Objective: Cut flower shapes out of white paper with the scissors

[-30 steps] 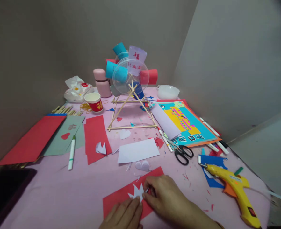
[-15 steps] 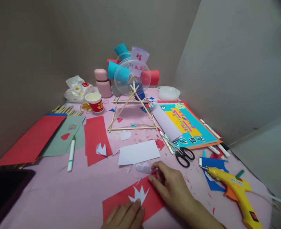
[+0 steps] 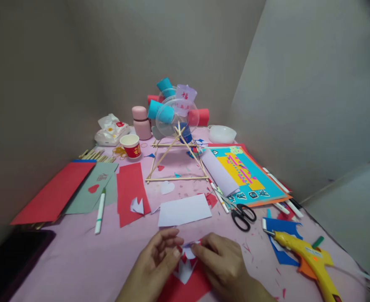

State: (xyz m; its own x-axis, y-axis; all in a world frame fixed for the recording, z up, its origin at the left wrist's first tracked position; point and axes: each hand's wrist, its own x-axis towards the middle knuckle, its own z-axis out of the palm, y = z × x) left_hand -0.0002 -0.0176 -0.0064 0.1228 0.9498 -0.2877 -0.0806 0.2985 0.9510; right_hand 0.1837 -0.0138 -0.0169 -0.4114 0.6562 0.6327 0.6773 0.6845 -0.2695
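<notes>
I hold a small pale-lilac paper cutout, outline partly hidden, at the lower centre of the frame. Directly below it, a white spiked paper cutout lies points-up on a red paper sheet reaching the bottom edge.

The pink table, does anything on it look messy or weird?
Yes, a bit messy. Tiny red paper scraps litter the pink tablecloth on the right, like leftovers from cutting. The yellow glue gun also lies on its side over blue paper with a ragged edge. Nothing looks spilled.
</notes>
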